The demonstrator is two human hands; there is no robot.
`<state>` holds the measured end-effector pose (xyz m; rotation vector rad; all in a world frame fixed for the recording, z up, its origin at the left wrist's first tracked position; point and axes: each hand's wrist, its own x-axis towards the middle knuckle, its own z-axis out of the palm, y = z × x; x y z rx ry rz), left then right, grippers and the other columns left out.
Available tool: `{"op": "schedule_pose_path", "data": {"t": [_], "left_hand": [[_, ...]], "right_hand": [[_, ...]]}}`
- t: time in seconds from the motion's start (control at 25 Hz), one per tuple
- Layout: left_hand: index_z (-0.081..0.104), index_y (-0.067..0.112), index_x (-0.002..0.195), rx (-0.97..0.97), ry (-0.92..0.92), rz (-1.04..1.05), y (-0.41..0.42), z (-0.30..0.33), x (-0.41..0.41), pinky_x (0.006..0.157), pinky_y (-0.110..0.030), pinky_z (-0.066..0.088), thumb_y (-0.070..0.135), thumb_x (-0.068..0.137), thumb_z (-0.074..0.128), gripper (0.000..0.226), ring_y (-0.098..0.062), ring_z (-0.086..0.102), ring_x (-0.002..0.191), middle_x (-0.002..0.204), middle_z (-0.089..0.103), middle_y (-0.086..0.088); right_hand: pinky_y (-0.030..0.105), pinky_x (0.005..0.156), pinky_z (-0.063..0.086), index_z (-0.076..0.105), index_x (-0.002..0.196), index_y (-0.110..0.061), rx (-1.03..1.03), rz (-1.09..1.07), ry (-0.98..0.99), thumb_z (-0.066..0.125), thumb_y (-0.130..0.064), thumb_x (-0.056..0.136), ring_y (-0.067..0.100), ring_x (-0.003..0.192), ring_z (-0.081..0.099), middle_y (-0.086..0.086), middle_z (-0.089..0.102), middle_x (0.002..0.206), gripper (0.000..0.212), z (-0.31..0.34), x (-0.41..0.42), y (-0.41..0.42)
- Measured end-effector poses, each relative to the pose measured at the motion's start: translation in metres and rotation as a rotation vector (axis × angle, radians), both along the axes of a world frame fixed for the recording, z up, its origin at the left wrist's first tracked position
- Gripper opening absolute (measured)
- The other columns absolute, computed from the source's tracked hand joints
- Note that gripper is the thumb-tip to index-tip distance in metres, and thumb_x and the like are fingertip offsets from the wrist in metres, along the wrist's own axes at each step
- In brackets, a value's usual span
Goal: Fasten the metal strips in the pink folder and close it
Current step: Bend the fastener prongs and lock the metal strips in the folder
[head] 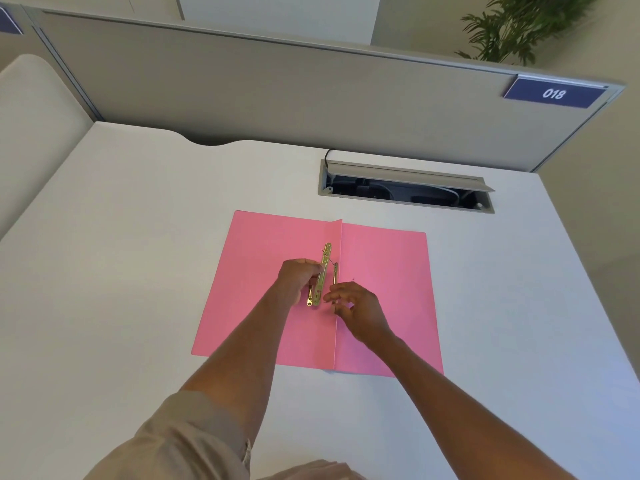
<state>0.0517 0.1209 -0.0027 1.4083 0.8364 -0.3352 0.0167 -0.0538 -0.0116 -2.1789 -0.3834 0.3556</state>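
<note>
The pink folder [381, 289] lies open and flat on the white desk, its spine fold running down the middle. A gold metal strip [325, 261] lies just left of the fold, and a thinner strip [335, 271] stands along the fold itself. My left hand [298, 275] rests on the left leaf with its fingers closed on the wider strip's middle. My right hand [356, 310] hovers over the fold, thumb and forefinger pinching the lower end of the thin strip. The strips' lower ends are partly hidden by my fingers.
An open cable hatch [405, 187] with a raised lid sits in the desk behind the folder. A grey partition [277, 91] with a blue "018" label [554, 94] closes the back. A cream chair back [31, 109] stands at far left.
</note>
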Motion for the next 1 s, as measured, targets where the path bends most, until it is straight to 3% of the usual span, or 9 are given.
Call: {"op": "schedule_pose_path", "data": {"t": [0.12,0.28,0.4,0.6,0.8,1.0], "left_hand": [[0.067,0.011,0.077,-0.013,0.008,0.000,0.001,0.003,0.001,0.031,-0.009,0.035,0.003,0.089,0.068,0.015,-0.014,0.057,0.059,0.071,0.064,-0.005],[0.066,0.010,0.076,-0.032,0.012,0.004,-0.001,0.006,0.001,0.031,-0.010,0.036,0.002,0.090,0.067,0.016,-0.015,0.056,0.058,0.071,0.063,-0.007],[0.066,0.010,0.079,-0.029,0.036,0.006,-0.001,0.007,0.002,0.032,-0.012,0.038,0.006,0.091,0.068,0.013,-0.014,0.057,0.058,0.071,0.063,-0.005],[0.062,0.014,0.074,0.006,0.108,-0.034,-0.004,0.013,0.007,0.047,-0.021,0.038,0.015,0.094,0.065,0.021,-0.013,0.056,0.058,0.072,0.061,-0.002],[0.061,0.011,0.075,-0.032,0.137,-0.033,-0.004,0.018,0.009,0.026,-0.012,0.034,0.014,0.098,0.060,0.023,-0.015,0.057,0.059,0.073,0.061,-0.004],[0.060,0.010,0.074,-0.058,0.141,-0.031,-0.004,0.019,0.009,0.027,-0.012,0.036,0.014,0.099,0.059,0.025,-0.015,0.056,0.060,0.073,0.060,-0.003]], "right_hand": [[0.023,0.094,0.051,0.081,0.092,-0.016,0.016,-0.011,0.000,0.070,0.000,0.083,0.012,0.099,0.066,-0.001,0.073,0.109,0.021,-0.001,-0.001,0.004],[0.037,0.085,0.055,0.079,0.090,-0.018,-0.064,0.054,0.014,0.069,-0.009,0.086,0.016,0.091,0.067,-0.004,0.075,0.099,0.014,0.000,0.001,0.005],[0.038,0.079,0.055,0.072,0.092,-0.022,-0.120,0.063,0.031,0.062,-0.014,0.090,0.017,0.087,0.065,-0.005,0.074,0.094,0.013,0.000,0.003,0.009],[0.041,0.070,0.056,0.063,0.088,-0.015,0.054,-0.249,0.200,0.045,-0.005,0.089,0.023,0.074,0.065,0.006,0.072,0.082,0.020,-0.002,0.011,0.023],[0.033,0.060,0.056,0.062,0.073,-0.022,-0.061,-0.255,0.328,0.043,-0.006,0.085,0.022,0.061,0.062,0.000,0.068,0.073,0.028,0.004,0.029,0.035],[0.027,0.049,0.052,0.065,0.080,-0.013,-0.055,-0.195,0.442,0.043,0.000,0.086,0.017,0.054,0.059,0.003,0.068,0.072,0.026,0.004,0.032,0.036]]}}
